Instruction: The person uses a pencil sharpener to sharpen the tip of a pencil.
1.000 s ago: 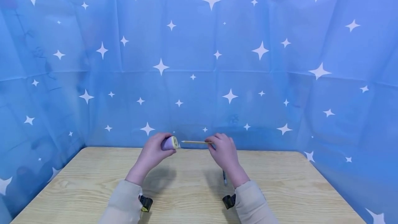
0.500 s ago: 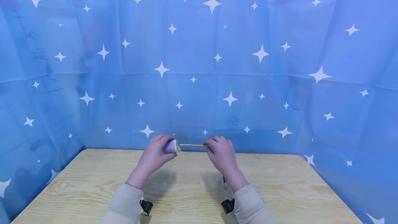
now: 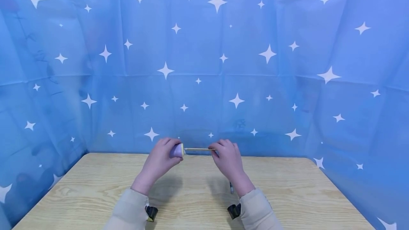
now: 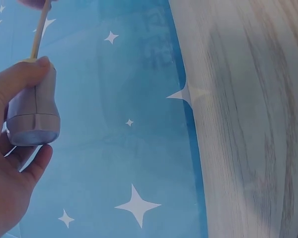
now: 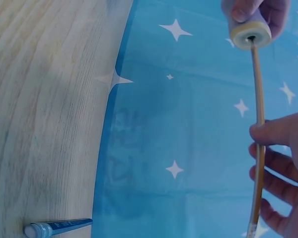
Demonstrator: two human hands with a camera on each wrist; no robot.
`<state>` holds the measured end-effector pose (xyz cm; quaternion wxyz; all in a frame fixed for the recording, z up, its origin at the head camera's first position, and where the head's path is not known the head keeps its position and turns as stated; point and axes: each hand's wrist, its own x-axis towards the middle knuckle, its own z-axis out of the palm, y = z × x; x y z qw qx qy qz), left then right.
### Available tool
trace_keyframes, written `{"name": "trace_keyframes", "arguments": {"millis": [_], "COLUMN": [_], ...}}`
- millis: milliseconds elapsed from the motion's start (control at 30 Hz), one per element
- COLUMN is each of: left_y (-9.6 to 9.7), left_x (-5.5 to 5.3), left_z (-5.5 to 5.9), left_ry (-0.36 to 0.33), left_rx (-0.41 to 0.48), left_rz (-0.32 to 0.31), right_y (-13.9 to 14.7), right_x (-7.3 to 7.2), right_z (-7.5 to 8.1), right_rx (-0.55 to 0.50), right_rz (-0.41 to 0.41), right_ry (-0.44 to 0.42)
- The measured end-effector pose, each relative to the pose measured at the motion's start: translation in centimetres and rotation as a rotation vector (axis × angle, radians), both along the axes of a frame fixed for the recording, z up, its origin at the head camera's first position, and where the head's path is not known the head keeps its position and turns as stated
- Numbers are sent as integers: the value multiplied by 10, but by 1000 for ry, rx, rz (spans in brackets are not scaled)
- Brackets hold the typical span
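My left hand (image 3: pixel 158 159) grips a small purple pencil sharpener (image 3: pixel 176 151) with a cream-coloured end, held sideways above the table's far edge. Thumb and fingers wrap its body (image 4: pixel 35 99) in the left wrist view, leaving the flat base showing. A long wooden pencil (image 3: pixel 199 149) is pinched between thumb and fingers of my right hand (image 3: pixel 229 157), pointing left. In the right wrist view the pencil's tip is right at the dark hole in the sharpener's cream face (image 5: pixel 243 37), and its rear part passes along my fingers.
On the wood-grain table (image 3: pixel 198 194), a dark blue pen-like stick (image 5: pixel 59 227) with a pale end lies beneath my right wrist. A blue curtain (image 3: pixel 204 45) with white stars hangs behind the table and along both sides.
The gap between pencil and sharpener has closed, as the pencil moved slightly left. My left hand has turned the sharpener's cream face further right, toward the pencil.
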<state>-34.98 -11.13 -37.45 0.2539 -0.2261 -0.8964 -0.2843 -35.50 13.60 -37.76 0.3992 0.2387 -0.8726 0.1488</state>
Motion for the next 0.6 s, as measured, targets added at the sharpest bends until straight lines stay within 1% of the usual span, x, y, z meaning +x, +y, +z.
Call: {"name": "trace_keyframes", "arguments": {"millis": [133, 333, 467, 600], "left_y": [1, 2, 3, 4], "left_x": [1, 1, 1, 0], "left_z": [-1, -1, -2, -2], "left_ry": [48, 122, 153, 178], "left_rx": [-33, -71, -81, -95], "left_rz": [-8, -14, -17, -5], "right_y": [-2, -4, -4, -4], "right_x": [0, 1, 2, 2], "right_z": [0, 1, 0, -1], "right_rx": [0, 6, 8, 4], "right_rz": [2, -1, -9, -10], "right_ry": [8, -11, -7, -5]}}
